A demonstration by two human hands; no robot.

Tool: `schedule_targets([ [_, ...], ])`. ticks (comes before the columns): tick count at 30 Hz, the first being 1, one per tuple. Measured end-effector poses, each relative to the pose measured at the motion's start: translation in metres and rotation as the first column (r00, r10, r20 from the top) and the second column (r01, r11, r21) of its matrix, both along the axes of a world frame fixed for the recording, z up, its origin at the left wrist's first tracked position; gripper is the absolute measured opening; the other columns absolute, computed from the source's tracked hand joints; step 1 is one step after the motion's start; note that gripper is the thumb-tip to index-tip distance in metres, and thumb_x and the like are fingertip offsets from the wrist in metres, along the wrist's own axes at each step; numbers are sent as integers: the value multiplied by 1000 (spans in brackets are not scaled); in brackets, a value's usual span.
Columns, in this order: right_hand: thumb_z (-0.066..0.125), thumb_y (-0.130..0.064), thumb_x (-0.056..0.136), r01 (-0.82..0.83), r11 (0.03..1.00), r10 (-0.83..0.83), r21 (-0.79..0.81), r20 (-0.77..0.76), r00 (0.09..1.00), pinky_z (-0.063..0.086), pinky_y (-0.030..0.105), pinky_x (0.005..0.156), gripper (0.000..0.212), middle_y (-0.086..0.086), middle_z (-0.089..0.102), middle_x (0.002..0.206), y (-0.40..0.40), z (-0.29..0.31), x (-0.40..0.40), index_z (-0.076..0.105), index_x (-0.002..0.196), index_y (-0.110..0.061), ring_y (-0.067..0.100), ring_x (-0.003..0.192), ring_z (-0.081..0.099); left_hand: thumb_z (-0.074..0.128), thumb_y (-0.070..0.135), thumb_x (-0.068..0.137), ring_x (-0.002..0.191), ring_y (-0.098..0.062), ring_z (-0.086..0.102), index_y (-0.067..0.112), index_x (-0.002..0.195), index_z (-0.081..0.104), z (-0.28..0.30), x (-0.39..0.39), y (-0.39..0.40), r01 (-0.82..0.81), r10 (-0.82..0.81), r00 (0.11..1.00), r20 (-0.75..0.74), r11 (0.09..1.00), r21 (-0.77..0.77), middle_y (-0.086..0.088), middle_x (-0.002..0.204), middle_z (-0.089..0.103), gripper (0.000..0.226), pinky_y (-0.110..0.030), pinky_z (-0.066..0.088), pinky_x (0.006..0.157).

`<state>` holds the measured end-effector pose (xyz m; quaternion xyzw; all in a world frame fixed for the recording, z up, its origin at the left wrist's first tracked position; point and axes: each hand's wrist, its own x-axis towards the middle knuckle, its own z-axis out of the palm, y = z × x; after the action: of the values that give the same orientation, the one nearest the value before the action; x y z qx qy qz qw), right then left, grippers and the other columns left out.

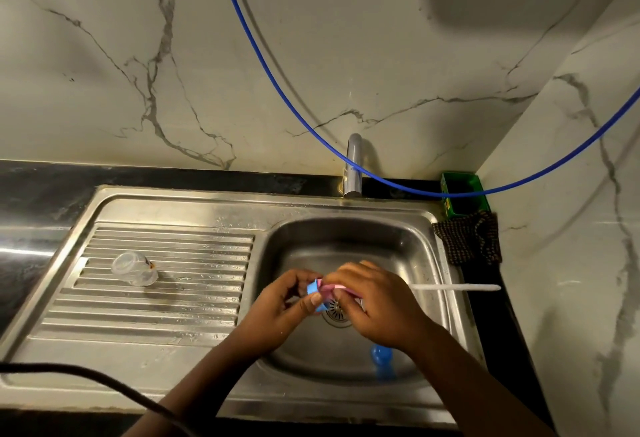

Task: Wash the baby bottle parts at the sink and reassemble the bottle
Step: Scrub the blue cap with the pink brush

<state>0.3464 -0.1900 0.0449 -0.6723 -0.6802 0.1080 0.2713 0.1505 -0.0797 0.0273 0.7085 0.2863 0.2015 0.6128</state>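
Over the sink basin [388, 246], my left hand [277, 312] holds a small blue bottle ring [314, 288]. My right hand [374, 301] presses a pink brush head [333, 287] against the ring; the brush's white handle [457, 287] sticks out to the right. A clear bottle part [134, 268] lies on its side on the ribbed drainboard [194, 284] at the left. Another blue part [382, 355] rests in the basin near its front right corner.
The tap [354, 166] stands behind the basin with no water running that I can see. A blue hose [311, 125] hangs across the marble wall. A green box [462, 194] and a dark cloth [471, 241] sit in the right corner. A black cable [104, 384] crosses the front left.
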Motion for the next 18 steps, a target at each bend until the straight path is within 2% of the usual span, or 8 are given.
schedule_targets([
  [3, 52, -42, 99, 122, 985, -156, -121, -324, 933, 55, 24, 85, 32, -21, 71, 117, -2, -2, -2, 64, 129, -41, -1, 103, 67, 56, 30, 101, 100, -26, 72, 15, 122, 64, 12, 9, -8, -99, 120, 988, 94, 975, -201, -9, 111, 72, 27, -45, 63, 81],
  [4, 52, -43, 99, 140, 975, -204, -170, -455, 867, 56, 22, 84, 33, -24, 70, 119, -1, -3, -3, 63, 131, -45, -2, 105, 67, 54, 30, 101, 99, -27, 72, 17, 118, 66, 13, 11, -10, -165, 194, 975, 104, 957, -239, -9, 110, 72, 25, -44, 62, 81],
  [6, 57, -33, 102, 184, 962, -273, -204, -643, 716, 53, 13, 69, 32, -31, 69, 112, -1, -4, -6, 62, 127, -52, -7, 93, 68, 56, 29, 98, 92, -28, 71, 15, 108, 66, 11, 13, -11, -287, 328, 940, 96, 910, -299, -12, 101, 73, 20, -42, 61, 81],
  [7, 57, -25, 104, 226, 955, -295, -190, -670, 682, 51, 10, 65, 36, -33, 69, 109, 0, -2, -11, 61, 125, -53, -9, 87, 67, 59, 31, 95, 88, -30, 71, 11, 105, 63, 9, 13, -12, -324, 369, 925, 87, 888, -327, -16, 96, 72, 23, -43, 60, 81],
  [8, 57, -19, 104, 256, 954, -294, -157, -666, 686, 51, 11, 69, 39, -34, 69, 110, -1, 0, -15, 61, 126, -52, -10, 91, 67, 62, 34, 93, 85, -32, 71, 6, 103, 61, 9, 14, -12, -342, 391, 917, 77, 872, -349, -20, 93, 71, 30, -46, 59, 81],
  [11, 61, -26, 103, 250, 968, -204, 21, -513, 834, 53, 21, 95, 35, -22, 67, 128, -5, -2, -28, 66, 137, -33, 3, 117, 66, 68, 41, 85, 83, -31, 68, -4, 99, 57, 11, 15, -14, -327, 382, 921, 78, 866, -379, -22, 88, 70, 48, -44, 58, 82],
  [15, 61, -50, 101, 316, 943, -248, 106, -410, 878, 58, 31, 85, 32, -18, 71, 111, -2, 1, -31, 75, 121, -30, 3, 102, 69, 63, 33, 93, 87, -23, 69, -2, 98, 64, 17, 17, -17, -293, 361, 927, 103, 867, -404, -14, 90, 72, 36, -39, 59, 85],
  [18, 63, -49, 100, 420, 904, -331, 76, -498, 802, 61, 36, 82, 30, -17, 74, 109, -1, -5, -30, 75, 119, -29, 5, 101, 71, 62, 28, 94, 88, -25, 70, -2, 99, 66, 22, 17, -17, -300, 374, 921, 111, 860, -412, -17, 91, 71, 31, -40, 61, 86],
])
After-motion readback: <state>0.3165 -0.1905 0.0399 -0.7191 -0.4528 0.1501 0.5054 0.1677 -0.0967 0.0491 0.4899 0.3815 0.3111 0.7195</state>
